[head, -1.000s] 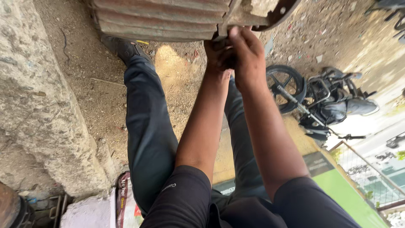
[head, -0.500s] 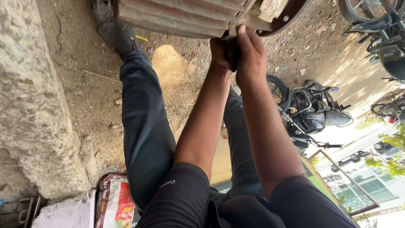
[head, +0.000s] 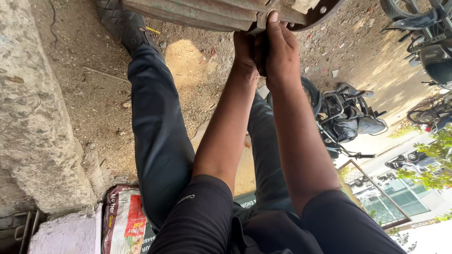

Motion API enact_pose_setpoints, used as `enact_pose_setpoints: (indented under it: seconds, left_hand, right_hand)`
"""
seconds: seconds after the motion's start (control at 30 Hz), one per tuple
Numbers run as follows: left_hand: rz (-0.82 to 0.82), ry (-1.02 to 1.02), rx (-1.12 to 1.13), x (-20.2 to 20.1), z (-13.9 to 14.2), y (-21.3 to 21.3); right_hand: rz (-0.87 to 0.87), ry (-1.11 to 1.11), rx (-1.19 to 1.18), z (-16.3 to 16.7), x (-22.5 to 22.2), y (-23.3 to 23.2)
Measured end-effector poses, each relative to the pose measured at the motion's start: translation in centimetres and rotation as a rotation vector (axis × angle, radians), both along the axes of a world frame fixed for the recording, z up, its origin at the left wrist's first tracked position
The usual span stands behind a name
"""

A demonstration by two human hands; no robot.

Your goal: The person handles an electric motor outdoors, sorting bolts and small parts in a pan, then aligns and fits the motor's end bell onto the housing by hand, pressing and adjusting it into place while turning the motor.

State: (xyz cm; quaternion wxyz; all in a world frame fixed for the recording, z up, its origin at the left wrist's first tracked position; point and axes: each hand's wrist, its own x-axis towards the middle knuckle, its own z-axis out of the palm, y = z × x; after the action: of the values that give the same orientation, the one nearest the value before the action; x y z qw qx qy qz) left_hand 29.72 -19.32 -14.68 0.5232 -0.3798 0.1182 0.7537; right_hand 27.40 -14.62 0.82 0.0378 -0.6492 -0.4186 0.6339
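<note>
Where the rough stone block (head: 37, 122) meets the bottom edge, printed sack (head: 125, 221) noted: rectangular, white with red and green panels, lying flat beside a pale slab (head: 66, 235). Dark trouser leg (head: 157, 136) stretched over bare dirt, boot (head: 123, 23) at top. Left hand (head: 245, 47) raised, fingers curled shut around an edge of the ribbed metal casing (head: 197, 11) at top centre. Right hand (head: 281, 49) just beside it, touching, fingers pressed together on the same spot, thumb tip against the metal. Whether anything small is pinched between them: cannot tell. Parked motorcycle (head: 348, 117) right of the arms; green fenced panel (head: 376, 197) lower right. Versus half a second earlier: grip unchanged, casing shifted slightly up and left in view, more of the sack exposed.
</note>
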Motion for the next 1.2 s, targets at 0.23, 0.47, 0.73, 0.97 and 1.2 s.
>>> enact_pose_setpoints:
  seconds: [0.23, 0.47, 0.73, 0.97, 1.2]
  left_hand:
    - [0.144, 0.027, 0.257, -1.3, 1.3, 0.7]
    - [0.171, 0.103, 0.548, -1.2, 0.5, 0.2]
    - [0.067, -0.184, -0.222, 0.1, 1.0, 1.2]
    - [0.095, -0.11, 0.14, -0.5, 0.7, 0.5]
    - [0.077, 0.108, 0.223, -1.1, 1.7, -0.1]
  right_hand:
    - [0.045, 0.114, 0.084, -0.4, 0.5, 0.1]
    - [0.02, 0.076, 0.083, 0.1, 0.2, -0.8]
    - [-0.07, 0.065, 0.074, 0.0, -0.4, -0.7]
    - [-0.078, 0.043, -0.033, -0.1, -0.6, 0.6]
    - [0.143, 0.112, 0.138, 0.5, -0.2, 0.1]
